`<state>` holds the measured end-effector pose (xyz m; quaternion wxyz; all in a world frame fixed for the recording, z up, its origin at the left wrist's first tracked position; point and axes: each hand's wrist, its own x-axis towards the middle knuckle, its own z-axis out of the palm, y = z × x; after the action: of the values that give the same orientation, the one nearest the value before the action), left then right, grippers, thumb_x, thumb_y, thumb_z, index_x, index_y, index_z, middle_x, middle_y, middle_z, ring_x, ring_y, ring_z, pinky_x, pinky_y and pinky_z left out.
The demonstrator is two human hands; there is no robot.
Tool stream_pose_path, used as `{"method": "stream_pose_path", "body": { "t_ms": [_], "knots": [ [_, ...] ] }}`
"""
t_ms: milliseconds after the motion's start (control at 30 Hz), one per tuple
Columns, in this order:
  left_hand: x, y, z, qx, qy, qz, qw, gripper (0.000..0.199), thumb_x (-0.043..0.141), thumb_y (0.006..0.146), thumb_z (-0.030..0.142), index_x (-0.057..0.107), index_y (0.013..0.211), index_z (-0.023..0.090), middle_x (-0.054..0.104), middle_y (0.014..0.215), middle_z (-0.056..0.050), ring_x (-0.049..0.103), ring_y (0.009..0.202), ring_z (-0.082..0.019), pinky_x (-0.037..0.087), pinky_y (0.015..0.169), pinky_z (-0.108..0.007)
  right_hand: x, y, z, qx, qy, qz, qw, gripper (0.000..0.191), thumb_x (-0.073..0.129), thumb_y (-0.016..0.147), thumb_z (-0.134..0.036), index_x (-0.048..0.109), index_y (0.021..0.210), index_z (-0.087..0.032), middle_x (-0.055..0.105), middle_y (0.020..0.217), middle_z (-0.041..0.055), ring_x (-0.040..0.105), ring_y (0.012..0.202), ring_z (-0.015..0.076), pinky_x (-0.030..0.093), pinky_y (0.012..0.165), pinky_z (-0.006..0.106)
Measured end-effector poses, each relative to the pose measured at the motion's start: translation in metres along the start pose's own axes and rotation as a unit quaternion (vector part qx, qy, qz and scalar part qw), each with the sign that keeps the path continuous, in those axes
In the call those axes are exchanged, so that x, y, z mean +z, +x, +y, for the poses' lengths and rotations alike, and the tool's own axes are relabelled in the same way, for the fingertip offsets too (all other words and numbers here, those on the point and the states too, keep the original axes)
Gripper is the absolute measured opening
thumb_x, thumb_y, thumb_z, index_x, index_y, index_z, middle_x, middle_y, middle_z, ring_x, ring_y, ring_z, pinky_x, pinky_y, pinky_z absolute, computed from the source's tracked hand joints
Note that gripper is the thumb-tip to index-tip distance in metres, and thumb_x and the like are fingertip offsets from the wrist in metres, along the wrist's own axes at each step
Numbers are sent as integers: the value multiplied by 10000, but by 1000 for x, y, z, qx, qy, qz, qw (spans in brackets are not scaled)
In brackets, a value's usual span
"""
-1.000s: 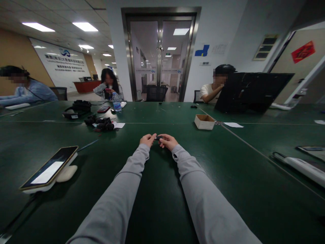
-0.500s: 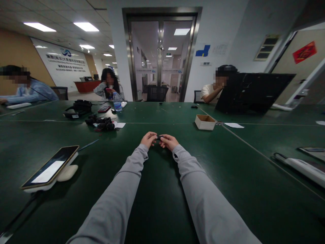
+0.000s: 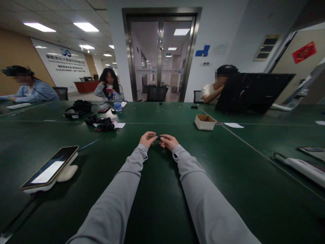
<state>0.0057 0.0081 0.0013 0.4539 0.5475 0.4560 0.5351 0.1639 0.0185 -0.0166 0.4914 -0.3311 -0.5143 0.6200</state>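
Note:
Above the dark green table [image 3: 162, 118], my two hands meet at a small black stick [image 3: 159, 137] with a pale, metal-looking end; it is too small to tell its exact kind. My right hand [image 3: 169, 141] pinches the black body between thumb and fingers. At the other side, my left hand [image 3: 146, 139] is closed in a pinch at the pale left end. The fingertips cover part of both ends. The stick lies about level between the hands, just over the tabletop.
An open wooden box [image 3: 204, 122] stands ahead to the right. Ahead left lie black straps and gear [image 3: 100, 122], and a water bottle [image 3: 117, 102]. A propped phone [image 3: 52, 167] is near left, a large monitor [image 3: 254, 91] far right. Several people sit across the table.
My left hand has shifted slightly left, and more of the stick's pale end shows. My right hand stays put. The person at far left has moved their head and arm to the right.

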Motion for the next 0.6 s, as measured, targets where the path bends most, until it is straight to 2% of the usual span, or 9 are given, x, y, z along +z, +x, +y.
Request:
{"method": "stream_pose_path", "body": {
  "t_ms": [167,300,367,467,533,600],
  "knots": [
    [2,-1,2,-6,2,-8,1000,284,648,607,242,572,867,154,597,841,-49,555,630,-107,438,461,-184,1,-1,0,0,0,-2,1000,249,678,705,-216,571,899,-103,600,548,30,554,438,107,436,388,167],
    [6,-1,0,-29,27,19,999,271,554,714,366,551,862,139,527,602,6,437,422,-58,336,359,-159,0,0,0,3,-3,-4,1000,239,675,708,-209,573,899,-107,603,555,29,555,441,106,438,392,169],
    [7,0,0,-19,28,19,999,265,570,705,331,539,892,146,494,562,30,420,412,-52,313,354,-146,0,0,0,4,-5,-6,1000,233,676,704,-202,572,891,-108,602,550,26,554,437,106,436,388,167],
    [6,0,1,-17,7,18,1000,330,626,644,232,517,949,173,541,671,19,499,506,-65,356,398,-142,0,0,-1,2,-9,-8,1000,232,678,697,-197,570,883,-109,601,542,22,552,432,104,433,382,162],
    [5,0,2,-39,1,19,999,315,604,668,251,509,958,176,551,678,14,509,498,-69,358,398,-150,1,0,-1,1,-8,-8,1000,235,676,697,-198,567,884,-110,603,542,22,553,432,103,436,383,161],
    [5,0,2,-54,14,14,998,253,539,728,315,517,932,165,517,574,31,446,401,-58,314,365,-154,1,0,0,2,-8,-6,1000,237,676,695,-198,564,884,-110,604,542,22,553,429,103,438,382,161]
  ]
}}
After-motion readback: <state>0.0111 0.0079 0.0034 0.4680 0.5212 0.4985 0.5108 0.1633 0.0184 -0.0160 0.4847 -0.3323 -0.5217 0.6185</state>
